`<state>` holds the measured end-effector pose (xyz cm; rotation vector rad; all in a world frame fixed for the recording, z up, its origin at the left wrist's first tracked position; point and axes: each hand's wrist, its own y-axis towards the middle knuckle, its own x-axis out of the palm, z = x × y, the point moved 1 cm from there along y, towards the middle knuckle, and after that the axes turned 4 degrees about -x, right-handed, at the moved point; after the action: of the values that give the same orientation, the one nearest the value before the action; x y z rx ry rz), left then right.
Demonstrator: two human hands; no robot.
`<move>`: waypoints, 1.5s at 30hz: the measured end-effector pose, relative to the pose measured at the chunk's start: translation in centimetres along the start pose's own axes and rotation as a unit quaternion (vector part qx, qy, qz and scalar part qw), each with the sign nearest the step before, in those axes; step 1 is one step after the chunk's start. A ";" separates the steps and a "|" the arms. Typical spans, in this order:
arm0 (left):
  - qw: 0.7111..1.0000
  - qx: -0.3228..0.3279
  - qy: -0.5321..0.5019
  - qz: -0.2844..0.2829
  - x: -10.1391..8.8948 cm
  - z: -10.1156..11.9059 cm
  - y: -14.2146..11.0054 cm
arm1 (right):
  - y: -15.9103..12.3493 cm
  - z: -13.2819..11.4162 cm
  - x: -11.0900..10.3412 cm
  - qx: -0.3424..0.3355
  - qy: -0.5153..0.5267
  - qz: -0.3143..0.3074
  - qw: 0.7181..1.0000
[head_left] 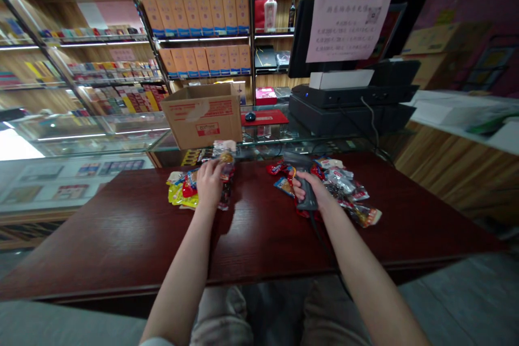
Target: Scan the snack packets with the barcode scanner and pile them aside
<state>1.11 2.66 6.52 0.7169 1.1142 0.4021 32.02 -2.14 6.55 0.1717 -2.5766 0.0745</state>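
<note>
My right hand (310, 186) is wrapped round the grip of a dark barcode scanner (307, 197); its head is blurred. The scanner is held over a loose pile of snack packets (343, 181), some red, some clear and silvery. To the left, my left hand (210, 179) rests on a second pile of packets, yellow ones (178, 193) and red ones among them. Its fingers curl at a clear snack packet (225, 155) with a pale top, and the fingertips are partly hidden. From the scanner a black cable (320, 235) runs down past my right forearm.
An open cardboard box (205, 119) stands on the glass counter (259, 148) beyond the dark red table (251, 248). Beside it are a mouse (250, 117) on a red mat (275, 117) and a till with a monitor (298, 38). Stocked shelves (194, 39) line the back.
</note>
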 end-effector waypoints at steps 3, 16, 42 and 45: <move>0.988 -0.130 0.085 -0.003 -0.8 -1.5 0.4 | 0.0 0.0 -0.2 -0.003 0.005 0.003 1.000; 0.989 -0.047 0.132 -0.041 -0.7 2.2 -0.1 | -0.8 -3.3 -2.6 -0.096 0.024 0.132 0.986; 0.927 -0.107 0.019 -0.359 13.1 12.5 4.3 | -0.1 -2.5 -3.4 -0.094 -0.014 0.160 0.983; 0.943 -0.109 -0.038 -0.311 10.8 10.6 3.5 | 0.0 -2.3 -3.3 -0.080 -0.021 0.156 0.984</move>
<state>15.33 8.58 4.43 0.1597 1.1369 -0.0443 36.03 -1.60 6.75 -0.2934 -2.6163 -0.0215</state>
